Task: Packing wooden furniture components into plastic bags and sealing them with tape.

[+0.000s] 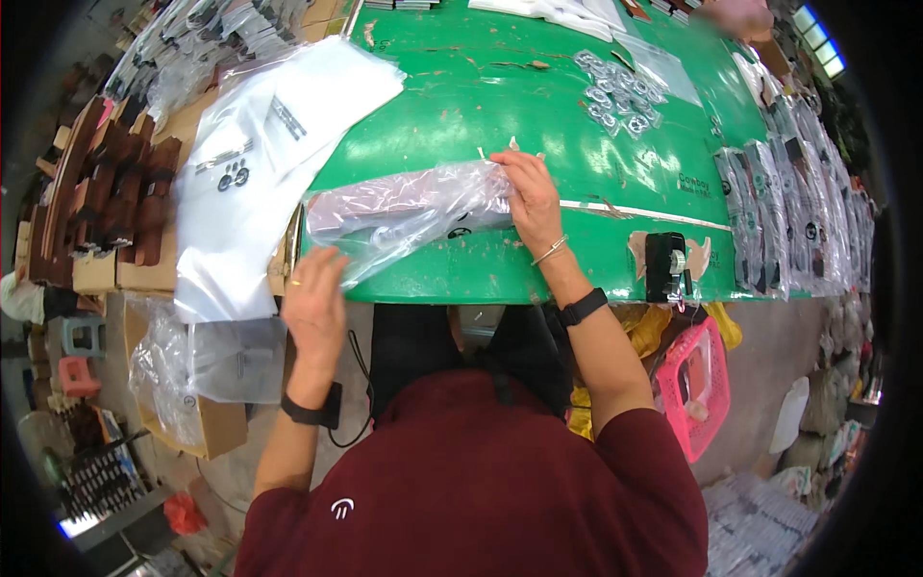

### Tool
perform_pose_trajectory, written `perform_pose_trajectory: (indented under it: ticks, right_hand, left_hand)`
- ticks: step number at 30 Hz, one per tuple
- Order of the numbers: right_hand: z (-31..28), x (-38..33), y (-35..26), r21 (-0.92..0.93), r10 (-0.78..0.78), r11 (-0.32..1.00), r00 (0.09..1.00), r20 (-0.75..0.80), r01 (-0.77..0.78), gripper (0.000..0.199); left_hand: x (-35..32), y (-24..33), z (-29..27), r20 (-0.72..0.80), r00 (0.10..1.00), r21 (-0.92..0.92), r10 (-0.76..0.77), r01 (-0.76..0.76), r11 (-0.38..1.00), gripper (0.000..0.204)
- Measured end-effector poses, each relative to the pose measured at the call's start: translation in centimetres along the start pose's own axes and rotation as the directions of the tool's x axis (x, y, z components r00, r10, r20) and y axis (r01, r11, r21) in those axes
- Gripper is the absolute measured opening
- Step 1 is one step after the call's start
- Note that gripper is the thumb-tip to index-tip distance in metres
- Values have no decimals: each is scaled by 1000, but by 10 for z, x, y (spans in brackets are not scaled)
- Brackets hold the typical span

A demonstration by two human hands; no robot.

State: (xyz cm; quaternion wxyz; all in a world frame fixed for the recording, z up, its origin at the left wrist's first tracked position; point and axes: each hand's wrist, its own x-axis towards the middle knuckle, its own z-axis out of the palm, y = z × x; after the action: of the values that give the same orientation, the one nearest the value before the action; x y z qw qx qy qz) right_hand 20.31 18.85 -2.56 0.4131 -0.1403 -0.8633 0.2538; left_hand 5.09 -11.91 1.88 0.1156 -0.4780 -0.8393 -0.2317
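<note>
A clear plastic bag lies slantwise near the front edge of the green table, with a long brownish piece inside and a loose flap below it. At the bag's right end, my right hand is closed, its fingers pinching the plastic. Beside the lower left corner of the bag is my left hand, loosely bent and a little blurred; whether it grips the film does not show. A black tape dispenser stands to the right, with brownish tape pieces around it. Small tape tabs stick up by my right fingertips.
Flat clear bags overlap the table's left side, next to stacked dark wooden parts. Small packets of round parts lie farther back. Bagged pieces line the right edge. Below are a pink basket and a cardboard box.
</note>
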Motion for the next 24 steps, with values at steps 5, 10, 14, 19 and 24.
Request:
perform_pose_trajectory:
  ticks: [5, 10, 14, 19, 24]
  right_hand:
    - [-3, -1, 1, -11, 7, 1000, 1000, -16, -7, 38]
    - [-4, -5, -9, 42, 37, 998, 999, 0, -37, 38]
    - [-2, -11, -13, 10, 62, 998, 998, -13, -62, 39]
    - [-2, -13, -18, 17, 131, 991, 989, -63, -131, 33]
    - [-5, -8, -19, -4, 110, 994, 993, -38, -110, 32]
  left_hand:
    - [76, -8, -37, -163, 984, 162, 76, -50, 986, 16]
    - [145, -58, 30, -85, 992, 281, 95, -68, 957, 12]
    - [160, -51, 80, 58, 995, 391, -76, 48, 919, 12]
    - [143, 12, 58, -298, 921, -45, 251, -276, 960, 43]
    - [102, 79, 47, -174, 867, -225, 466, -496, 839, 71]
